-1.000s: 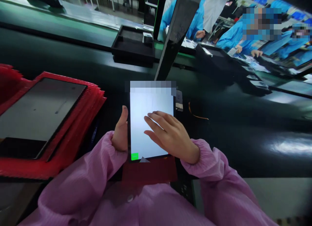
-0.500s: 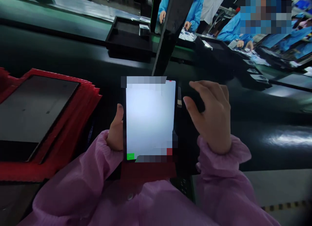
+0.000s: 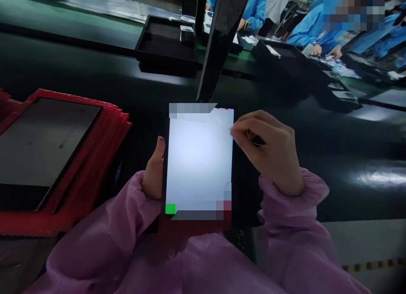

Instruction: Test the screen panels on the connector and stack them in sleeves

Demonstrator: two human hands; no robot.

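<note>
A tablet (image 3: 199, 163) with a brightly lit white screen is held upright in front of me, a green square in its lower left corner. My left hand (image 3: 154, 171) grips its left edge, thumb along the side and the other fingers hidden behind it. On the opposite side, my right hand (image 3: 269, 148) is closed in a pinch, its fingertips at the tablet's upper right edge. Whether anything is between those fingertips is too small to make out. Parts of the screen's top and bottom are blurred out.
Left of me, a dark flat panel (image 3: 47, 146) lies on stacked red padded sheets (image 3: 95, 175). Beyond the tablet, a black post (image 3: 218, 40) rises beside a black tray (image 3: 168, 42) holding a small box. Co-workers in blue sleeves (image 3: 307, 28) handle items across the bench.
My right hand has moved left to the tablet's edge, its spread fingers drawing into a pinch. The tablet, still in my left hand, has shifted slightly right and down in view.
</note>
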